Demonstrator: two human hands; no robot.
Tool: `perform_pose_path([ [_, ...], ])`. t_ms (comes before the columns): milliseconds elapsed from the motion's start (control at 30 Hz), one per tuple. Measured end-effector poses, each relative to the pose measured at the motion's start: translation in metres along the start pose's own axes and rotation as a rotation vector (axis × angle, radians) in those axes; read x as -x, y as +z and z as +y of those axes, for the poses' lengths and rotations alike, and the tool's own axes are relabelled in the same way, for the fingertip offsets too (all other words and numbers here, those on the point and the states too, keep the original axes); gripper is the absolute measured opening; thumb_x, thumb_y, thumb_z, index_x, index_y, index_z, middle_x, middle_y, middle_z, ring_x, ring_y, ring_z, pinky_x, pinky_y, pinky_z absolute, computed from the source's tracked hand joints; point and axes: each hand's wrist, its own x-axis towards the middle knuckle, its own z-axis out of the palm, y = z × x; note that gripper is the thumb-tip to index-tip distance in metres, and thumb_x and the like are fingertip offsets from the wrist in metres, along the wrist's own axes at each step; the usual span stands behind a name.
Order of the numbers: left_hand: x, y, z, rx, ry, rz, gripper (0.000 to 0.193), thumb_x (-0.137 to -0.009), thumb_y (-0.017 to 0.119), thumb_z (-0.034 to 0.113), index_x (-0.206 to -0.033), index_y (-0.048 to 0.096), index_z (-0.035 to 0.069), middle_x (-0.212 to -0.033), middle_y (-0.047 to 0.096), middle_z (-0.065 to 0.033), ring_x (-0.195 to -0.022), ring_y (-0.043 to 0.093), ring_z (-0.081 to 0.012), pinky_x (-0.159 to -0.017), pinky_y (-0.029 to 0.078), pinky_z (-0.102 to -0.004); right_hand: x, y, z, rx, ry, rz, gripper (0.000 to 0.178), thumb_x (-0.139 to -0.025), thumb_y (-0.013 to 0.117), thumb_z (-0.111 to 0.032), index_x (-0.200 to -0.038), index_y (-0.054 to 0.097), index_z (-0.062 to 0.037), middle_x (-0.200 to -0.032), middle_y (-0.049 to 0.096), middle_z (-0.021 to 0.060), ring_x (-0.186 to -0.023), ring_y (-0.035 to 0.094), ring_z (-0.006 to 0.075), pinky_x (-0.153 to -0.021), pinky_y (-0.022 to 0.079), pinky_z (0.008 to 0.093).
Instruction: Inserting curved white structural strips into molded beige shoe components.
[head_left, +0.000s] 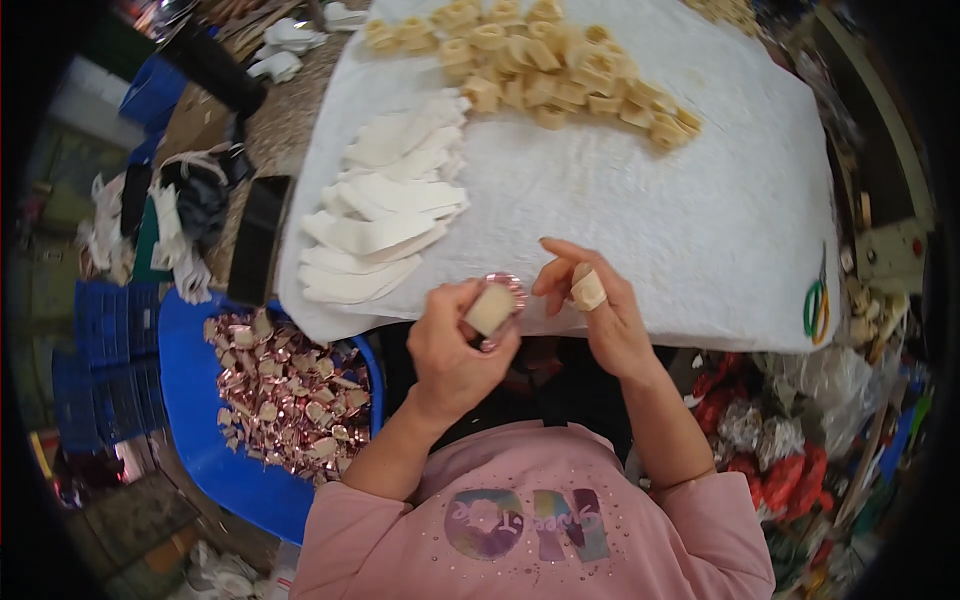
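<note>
My left hand (455, 345) is closed around a small shiny pink piece (506, 290) with a beige block-like pad (490, 309), held just over the table's near edge. Beside it, my right hand (612, 318) has its fingers apart and nothing in them. A beige wrapping (588, 288) goes around one of its digits. White curved strips (385, 205) lie in an overlapping row on the white-covered table (640, 230), to the left. Farther back is a heap of beige rolled rings (550, 65).
At lower left, a blue basin (190, 420) holds many pink-and-beige pieces (290, 395). A dark phone (259, 240) lies left of the white cover. Green-handled scissors (818, 305) rest at the right edge. Red and clear plastic bags (790, 470) are piled at lower right.
</note>
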Motion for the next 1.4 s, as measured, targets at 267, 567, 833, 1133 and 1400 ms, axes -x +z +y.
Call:
perform_pose_path([
  [267, 0.044, -0.124, -0.087, -0.36, -0.49, 0.419, 0.039, -0.074, 0.066, 0.002, -0.11, 0.05, -0.001, -0.105, 0.055, -0.0111, -0.092, 0.054, -0.0162, -0.074, 0.045, -0.0259, -0.068, 0.045, -0.008, 0.817, -0.485, -0.068, 0.035, -0.069, 0.064, -0.001, -0.104, 0.06, -0.0037, -0.099, 0.052, 0.0108, -0.095, 0.044, 0.0303, -0.083, 0.038, 0.0384],
  [567, 0.056, -0.176, -0.101, -0.851, -0.452, 0.493, 0.058, -0.072, 0.066, 0.007, -0.126, 0.045, 0.001, -0.117, 0.039, -0.0194, -0.114, 0.035, -0.0326, -0.097, 0.031, -0.0425, -0.1, 0.087, 0.01, 1.153, -0.723, -0.136, 0.031, -0.064, 0.062, -0.002, -0.094, 0.063, -0.0053, -0.1, 0.053, 0.0101, -0.097, 0.046, 0.0273, -0.083, 0.036, 0.0396],
  [833, -0.028, -0.081, -0.05, -0.289, 0.106, 0.103, 0.033, -0.067, 0.061, -0.006, -0.099, 0.061, 0.002, -0.098, 0.057, -0.0133, -0.093, 0.055, -0.0295, -0.083, 0.044, -0.038, -0.11, 0.084, 0.012, 0.965, -0.474, -0.059, 0.017, -0.075, 0.055, -0.001, -0.09, 0.061, -0.007, -0.092, 0.058, 0.0079, -0.091, 0.05, 0.0265, -0.084, 0.032, 0.0405],
  [1133, -0.05, -0.044, -0.065, -0.411, 0.265, -0.079, 0.031, -0.067, 0.06, -0.007, -0.098, 0.061, 0.0, -0.104, 0.058, -0.0132, -0.099, 0.057, -0.0314, -0.084, 0.045, -0.0406, -0.119, 0.068, 0.015, 0.837, -0.335, -0.082, 0.013, -0.084, 0.052, -0.005, -0.094, 0.059, -0.004, -0.081, 0.063, 0.0092, -0.079, 0.056, 0.0249, -0.082, 0.036, 0.0385],
  [1400, -0.05, -0.042, -0.035, -0.43, 0.197, -0.059, 0.031, -0.071, 0.058, -0.002, -0.101, 0.061, -0.001, -0.105, 0.058, -0.0174, -0.097, 0.057, -0.033, -0.086, 0.044, -0.039, -0.093, 0.025, -0.016, 0.533, -0.449, 0.339, 0.018, -0.079, 0.054, 0.003, -0.096, 0.057, -0.0012, -0.087, 0.063, 0.0088, -0.078, 0.057, 0.0213, -0.069, 0.044, 0.032],
])
